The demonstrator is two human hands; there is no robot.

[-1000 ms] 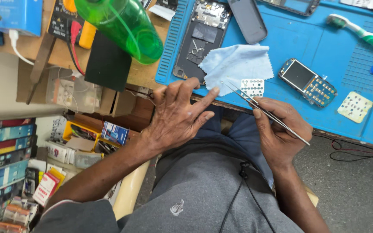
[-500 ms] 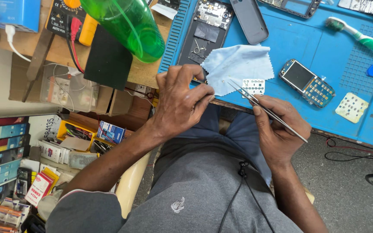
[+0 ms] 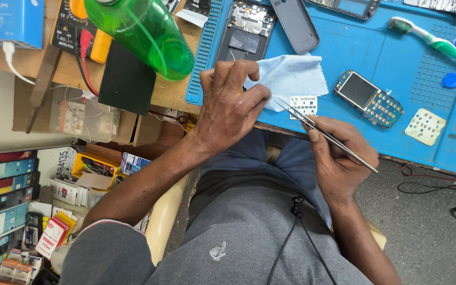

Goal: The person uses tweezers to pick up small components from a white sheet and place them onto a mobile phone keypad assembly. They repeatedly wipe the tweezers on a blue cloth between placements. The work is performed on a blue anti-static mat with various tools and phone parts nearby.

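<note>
**Tweezer tips point up and left, straight at the other hand's pinch**

The right hand (image 3: 339, 158) is closed around a pair of slim metal tweezers (image 3: 323, 134), thumb and fingers clamped on the shaft. The tool's long axis runs on a slant: its back end sticks out below and to the right of that hand, and its tips lie above and to the left, just beside the left hand (image 3: 230, 103). The left hand has its fingertips bunched together, seemingly on something tiny that cannot be made out. Just beyond those fingers lies a pale blue cloth (image 3: 291, 76) on the blue work mat (image 3: 397, 53), and a small white keypad sheet (image 3: 304, 105) sits right under the tweezer tips. The left hand is nearer the cloth; the right is nearer the keypad sheet.
</note>
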